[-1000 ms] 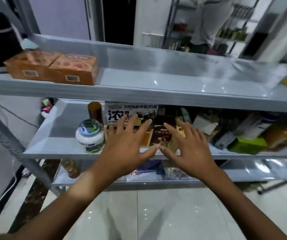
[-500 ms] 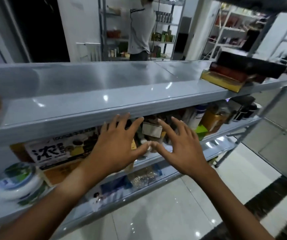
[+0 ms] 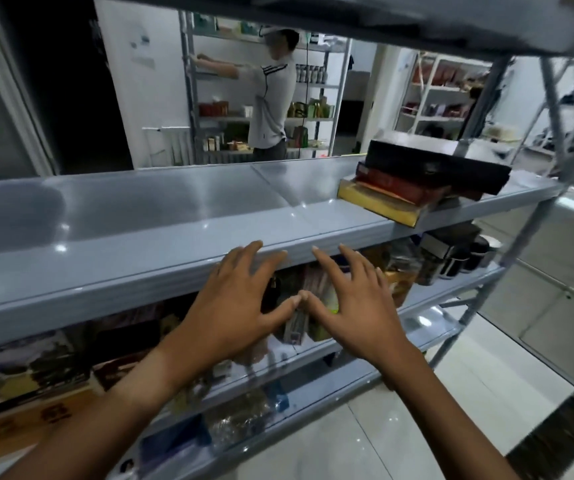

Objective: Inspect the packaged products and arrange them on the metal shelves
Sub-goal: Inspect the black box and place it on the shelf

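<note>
Both hands are up in front of the metal shelves, palms down, fingers spread and straight, gripping nothing. The left hand (image 3: pixel 233 317) sits at about 7 o'clock from frame centre and the right hand (image 3: pixel 354 313) at about 5 o'clock; their thumb tips touch or nearly touch between them.

Fingertips of both hands overlap the front lip of the upper shelf (image 3: pixel 174 216); I cannot tell whether they actually contact it.

Behind the hands, the middle shelf (image 3: pixel 427 296) is packed with packaged products (image 3: pixel 306 306). They are blurred, mostly boxes, with dark jars (image 3: pixel 458 261) at 3 o'clock.

The lower shelf (image 3: pixel 313 400) at 6 o'clock holds clear bags and a blue pack, with details unreadable.

On the upper shelf, the left and centre are bare metal. At 2 o'clock there is a stack of flat boxes (image 3: pixel 427 181): yellow at the bottom, red in the middle, black on top, skewed so the corners overhang the front edge.

Far back at 12 o'clock, a second person (image 3: pixel 271 95) reaches into another shelving rack (image 3: pixel 327 98). More racks stand at 1–2 o'clock.
</note>
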